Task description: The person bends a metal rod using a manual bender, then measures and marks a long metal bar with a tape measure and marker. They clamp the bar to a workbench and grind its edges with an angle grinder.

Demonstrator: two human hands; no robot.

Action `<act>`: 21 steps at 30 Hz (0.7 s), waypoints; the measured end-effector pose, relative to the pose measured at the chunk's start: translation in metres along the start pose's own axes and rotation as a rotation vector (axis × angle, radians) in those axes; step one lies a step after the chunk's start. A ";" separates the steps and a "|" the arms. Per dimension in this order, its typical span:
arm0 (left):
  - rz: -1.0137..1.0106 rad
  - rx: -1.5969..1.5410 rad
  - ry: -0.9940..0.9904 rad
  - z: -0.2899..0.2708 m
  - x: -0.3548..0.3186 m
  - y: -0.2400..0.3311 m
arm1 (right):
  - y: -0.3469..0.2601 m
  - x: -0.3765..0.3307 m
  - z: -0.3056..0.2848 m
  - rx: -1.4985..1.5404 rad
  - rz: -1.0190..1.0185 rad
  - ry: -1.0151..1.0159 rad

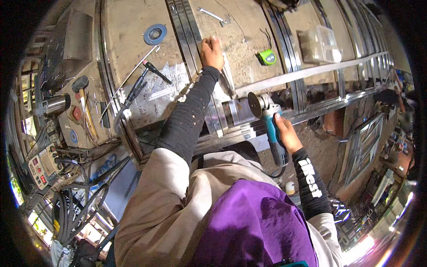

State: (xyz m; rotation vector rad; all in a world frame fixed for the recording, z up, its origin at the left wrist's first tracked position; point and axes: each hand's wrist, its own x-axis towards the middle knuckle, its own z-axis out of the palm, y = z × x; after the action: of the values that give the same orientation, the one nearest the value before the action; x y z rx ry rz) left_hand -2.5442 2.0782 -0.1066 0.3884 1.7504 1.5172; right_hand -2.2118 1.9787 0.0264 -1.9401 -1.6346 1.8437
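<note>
My right hand (289, 134) is wrapped round the teal and black body of an angle grinder (271, 127). The grinder's dark disc (255, 105) points away from me, just off the near edge of the bench. Farther forward, my left hand (211, 54) rests on the bench top with its fingers curled in, beside shiny metal rails (189, 40). What its fingers hold, if anything, is hidden. Next to that wrist lies a narrow metal piece (228, 74). A light flat strip (302, 75) runs along the bench to the right.
A green tape measure (267, 57), a wrench (211, 15) and a clear plastic box (322, 46) lie beyond. Toward the left are a blue-rimmed disc (155, 34), a welding torch (133, 93), a hammer (84, 104) and a control box (43, 167) among cables.
</note>
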 end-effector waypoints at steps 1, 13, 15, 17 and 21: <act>0.050 0.047 0.058 -0.003 0.012 -0.010 | -0.006 0.000 0.004 -0.035 -0.026 -0.015; -0.011 0.185 0.094 0.009 0.009 0.018 | -0.001 0.001 0.017 -0.051 -0.029 -0.002; -0.033 0.198 0.039 0.007 0.014 0.012 | -0.010 0.000 0.020 -0.114 0.013 0.009; -0.004 0.246 0.103 0.008 0.033 -0.010 | 0.017 0.012 0.022 -0.121 -0.137 0.085; 0.034 0.329 0.173 0.023 0.043 -0.025 | 0.016 0.013 0.018 -0.067 -0.050 0.045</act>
State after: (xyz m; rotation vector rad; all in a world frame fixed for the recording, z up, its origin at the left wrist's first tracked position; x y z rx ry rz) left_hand -2.5498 2.1164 -0.1452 0.4639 2.1495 1.3176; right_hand -2.2174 1.9687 0.0014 -1.9312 -1.7367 1.7368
